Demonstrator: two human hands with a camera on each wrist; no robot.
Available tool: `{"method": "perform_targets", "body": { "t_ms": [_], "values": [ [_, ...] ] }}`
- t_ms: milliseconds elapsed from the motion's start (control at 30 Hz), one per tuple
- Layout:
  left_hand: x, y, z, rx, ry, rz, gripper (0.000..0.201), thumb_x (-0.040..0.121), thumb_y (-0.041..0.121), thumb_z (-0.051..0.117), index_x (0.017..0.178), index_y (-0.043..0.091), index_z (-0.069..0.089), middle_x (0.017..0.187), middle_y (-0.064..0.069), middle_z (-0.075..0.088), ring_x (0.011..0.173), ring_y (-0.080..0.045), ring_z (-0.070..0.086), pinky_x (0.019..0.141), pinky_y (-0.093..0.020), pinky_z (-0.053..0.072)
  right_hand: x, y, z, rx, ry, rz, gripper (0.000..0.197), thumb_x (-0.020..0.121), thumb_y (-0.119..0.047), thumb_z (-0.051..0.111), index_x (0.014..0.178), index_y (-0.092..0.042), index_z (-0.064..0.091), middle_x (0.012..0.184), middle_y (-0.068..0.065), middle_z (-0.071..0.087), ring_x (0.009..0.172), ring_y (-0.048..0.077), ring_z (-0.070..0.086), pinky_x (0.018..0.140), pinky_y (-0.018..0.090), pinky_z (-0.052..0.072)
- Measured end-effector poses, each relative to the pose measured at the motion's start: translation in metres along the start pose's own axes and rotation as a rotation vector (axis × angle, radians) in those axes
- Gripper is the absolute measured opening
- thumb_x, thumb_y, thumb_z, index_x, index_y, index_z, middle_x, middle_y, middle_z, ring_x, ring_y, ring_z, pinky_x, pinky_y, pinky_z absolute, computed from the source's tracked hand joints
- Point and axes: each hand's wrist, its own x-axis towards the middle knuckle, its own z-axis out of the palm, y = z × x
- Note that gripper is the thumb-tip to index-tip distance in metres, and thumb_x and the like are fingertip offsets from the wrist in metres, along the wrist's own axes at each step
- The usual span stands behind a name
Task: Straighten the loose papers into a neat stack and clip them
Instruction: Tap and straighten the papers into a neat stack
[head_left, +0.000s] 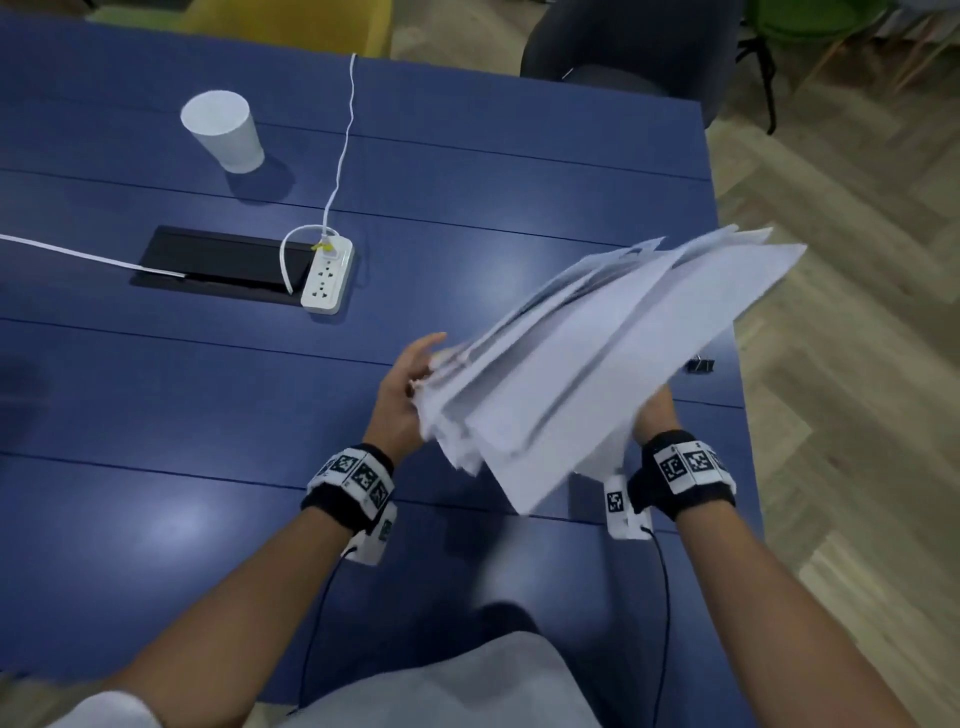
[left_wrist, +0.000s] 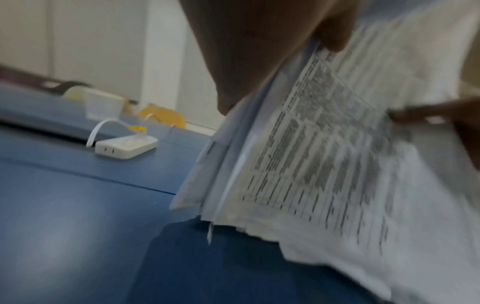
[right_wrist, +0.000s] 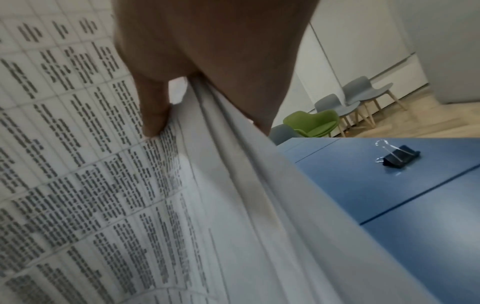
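Holding: both hands lift the papers (head_left: 587, 364) clear of the tabletop (head_left: 208, 415), near its right edge.
Left hand (head_left: 402, 400): fingers curled round the sheaf's left edge, gripping it.
Right hand (head_left: 655, 415): thumb on the printed underside, fingers on the other face, pinching the right edge.
Papers: uneven, fanned, tilted up toward the far right; the lower face carries printed tables.
Binder clip (right_wrist: 397, 157): black, lying free at the right edge, just beyond the right hand.
Power strip (head_left: 328, 275): white, mid-tabletop, beside a black cable hatch (head_left: 218, 260).
Paper cup (head_left: 224, 130): white, upright, toward the far left corner.
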Motion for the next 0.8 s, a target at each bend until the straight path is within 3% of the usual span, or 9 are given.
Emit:
{"method": "perform_targets", "body": {
  "t_ms": [67, 100, 200, 300, 500, 567, 633, 733, 800],
  "values": [
    [0.006, 0.012, 0.0, -0.019, 0.105, 0.026, 0.052, 0.077, 0.032, 0.071, 0.088, -0.017, 0.056, 0.064, -0.002, 0.06, 0.069, 0.002, 0.062, 0.067, -0.014, 0.045, -0.004, -0.005, -0.005, -0.006, -0.086, -0.108, 0.01, 0.084, 0.005, 0.068, 0.091, -0.001, 0.065, 0.09, 0.009, 0.072, 0.084, 0.017, 0.07, 0.079, 0.03, 0.055],
    [0.008, 0.017, 0.001, -0.074, 0.136, 0.03, 0.062, 0.076, 0.045, 0.072, 0.083, -0.014, 0.057, 0.059, -0.003, 0.053, 0.062, -0.004, 0.058, 0.064, -0.016, 0.046, -0.008, -0.007, -0.007, -0.036, -0.108, -0.13, 0.018, 0.08, 0.003, 0.074, 0.096, 0.001, 0.066, 0.091, 0.003, 0.075, 0.086, 0.013, 0.072, 0.08, 0.028, 0.057],
    [0.018, 0.027, -0.003, -0.154, 0.14, -0.019, 0.041, 0.075, 0.049, 0.071, 0.098, 0.017, 0.061, 0.085, 0.008, 0.066, 0.078, 0.001, 0.063, 0.069, -0.016, 0.05, -0.017, -0.012, -0.012, 0.014, -0.108, -0.168, 0.022, 0.074, 0.005, 0.076, 0.088, -0.007, 0.063, 0.072, -0.019, 0.072, 0.072, -0.008, 0.067, 0.069, 0.009, 0.052],
    [0.029, 0.034, -0.001, -0.065, 0.089, -0.01, 0.04, 0.077, 0.015, 0.076, 0.107, 0.032, 0.055, 0.099, 0.014, 0.066, 0.089, 0.001, 0.064, 0.076, -0.019, 0.052, -0.016, -0.017, -0.013, 0.127, -0.016, -0.15, 0.029, 0.073, -0.003, 0.08, 0.096, -0.003, 0.063, 0.091, -0.005, 0.074, 0.082, -0.005, 0.069, 0.078, 0.009, 0.051],
    [0.029, 0.037, -0.005, 0.034, -0.046, -0.051, 0.047, 0.068, 0.001, 0.081, 0.106, 0.022, 0.063, 0.105, 0.006, 0.067, 0.093, 0.003, 0.064, 0.082, -0.011, 0.051, -0.019, -0.021, -0.017, 0.107, 0.005, -0.22, 0.044, 0.064, -0.01, 0.086, 0.101, 0.007, 0.068, 0.097, 0.008, 0.075, 0.096, 0.02, 0.072, 0.096, 0.043, 0.053],
    [0.025, 0.035, 0.002, 0.133, -0.011, -0.136, 0.052, 0.071, 0.001, 0.078, 0.119, 0.007, 0.059, 0.118, -0.008, 0.063, 0.102, -0.008, 0.059, 0.075, 0.003, 0.042, -0.021, -0.024, -0.011, 0.156, 0.014, -0.231, 0.041, 0.068, -0.003, 0.083, 0.104, 0.006, 0.066, 0.097, 0.005, 0.076, 0.094, 0.018, 0.072, 0.092, 0.039, 0.055],
    [0.019, 0.037, 0.008, 0.04, 0.134, -0.167, 0.057, 0.075, -0.006, 0.074, 0.127, -0.007, 0.05, 0.122, -0.018, 0.061, 0.097, -0.01, 0.061, 0.07, 0.001, 0.044, -0.028, -0.033, -0.002, 0.138, 0.026, -0.258, 0.032, 0.071, -0.004, 0.08, 0.1, 0.005, 0.068, 0.09, 0.002, 0.076, 0.087, 0.016, 0.072, 0.085, 0.034, 0.058],
    [0.017, 0.047, 0.004, -0.134, 0.25, -0.104, 0.048, 0.075, -0.002, 0.076, 0.118, 0.005, 0.057, 0.097, 0.006, 0.069, 0.083, 0.003, 0.066, 0.076, -0.019, 0.057, -0.031, -0.039, -0.007, 0.118, 0.079, -0.286, 0.051, 0.067, -0.027, 0.086, 0.087, 0.015, 0.066, 0.086, 0.029, 0.069, 0.075, 0.027, 0.067, 0.071, 0.05, 0.059],
    [0.015, 0.048, -0.004, -0.115, 0.168, -0.088, 0.039, 0.073, 0.001, 0.078, 0.105, 0.016, 0.062, 0.09, 0.014, 0.071, 0.085, 0.0, 0.067, 0.081, -0.024, 0.058, -0.024, -0.032, -0.016, 0.075, 0.066, -0.237, 0.075, 0.06, -0.036, 0.089, 0.091, 0.026, 0.058, 0.095, 0.04, 0.064, 0.073, 0.031, 0.065, 0.07, 0.045, 0.058]
  ]
}}
